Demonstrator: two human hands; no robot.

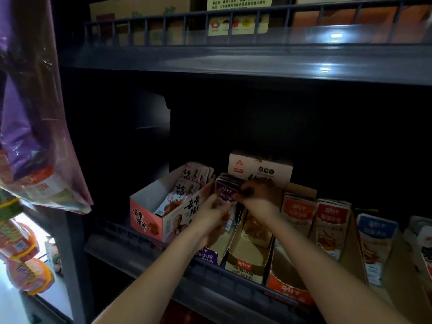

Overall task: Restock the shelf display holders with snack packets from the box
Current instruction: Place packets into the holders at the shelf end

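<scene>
Snack packets (226, 189), the purple ones, sit upright in the purple holder (208, 255). The left hand (211, 212) and right hand (259, 197) both pinch the stack. The orange holders (288, 293) look stocked. The tan holder (245, 265) seems low, though it's dark back there.

Dim overall and nearly black in the far recess, with white glare spots on the upper shelf edge (334, 36), a blown-out patch near left, soft-focus snack packets (226, 191), and blurred, bowed hanging bags (35, 113) far left.
</scene>
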